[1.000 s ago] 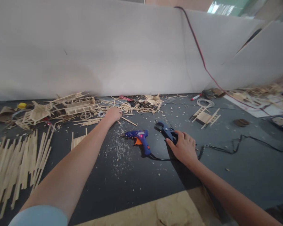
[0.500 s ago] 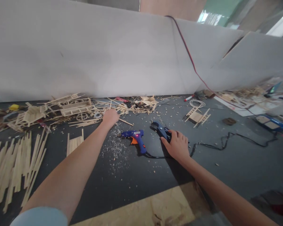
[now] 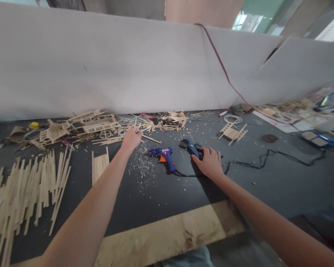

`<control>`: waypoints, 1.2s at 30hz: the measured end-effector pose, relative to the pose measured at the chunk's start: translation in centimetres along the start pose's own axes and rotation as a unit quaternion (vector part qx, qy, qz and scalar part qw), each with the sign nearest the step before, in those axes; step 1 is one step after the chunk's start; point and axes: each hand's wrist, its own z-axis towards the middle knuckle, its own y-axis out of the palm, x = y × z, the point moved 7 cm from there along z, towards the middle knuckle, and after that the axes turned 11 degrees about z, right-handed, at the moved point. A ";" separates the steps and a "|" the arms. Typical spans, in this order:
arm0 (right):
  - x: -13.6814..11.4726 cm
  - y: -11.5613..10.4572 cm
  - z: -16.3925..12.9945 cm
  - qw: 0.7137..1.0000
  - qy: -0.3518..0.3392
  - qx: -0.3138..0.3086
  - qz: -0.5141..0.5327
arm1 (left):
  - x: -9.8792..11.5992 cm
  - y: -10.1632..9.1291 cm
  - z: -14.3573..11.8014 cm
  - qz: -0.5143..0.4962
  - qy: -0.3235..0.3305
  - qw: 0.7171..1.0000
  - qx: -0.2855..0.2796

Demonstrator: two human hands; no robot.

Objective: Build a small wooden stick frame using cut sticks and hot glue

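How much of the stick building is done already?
Done: small stick models sit by the white wall, and a ladder-like frame. In hand: the left hand pinches a thin stick; the right hand rests on a blue cutter. Left: many loose sticks uncut.

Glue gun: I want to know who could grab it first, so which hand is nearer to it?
Right. The right hand rests on the blue cutter beside the glue gun; the left hand holds a stick farther off.

Both forearms bare to the frame edge, no sleeves showing. Left hand (image 3: 131,139) and right hand (image 3: 210,164): no gloves, no rings, no watch or wristband. Strip of blue-grey fabric at bottom centre, probably trousers.
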 end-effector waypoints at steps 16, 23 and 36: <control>-5.7 -4.4 -0.1 0.986 0.015 -0.040 0.162 | 0.6 -2.2 -19.4 -0.313 -0.075 0.938 -0.131; -15.4 -4.8 -8.6 0.785 -0.046 -0.516 0.340 | 1.7 -2.1 -22.4 -0.332 -0.009 0.928 -0.167; -17.6 -3.2 -13.3 0.806 -0.018 -0.380 0.453 | 1.3 2.4 -24.8 -0.614 -0.190 0.750 -0.156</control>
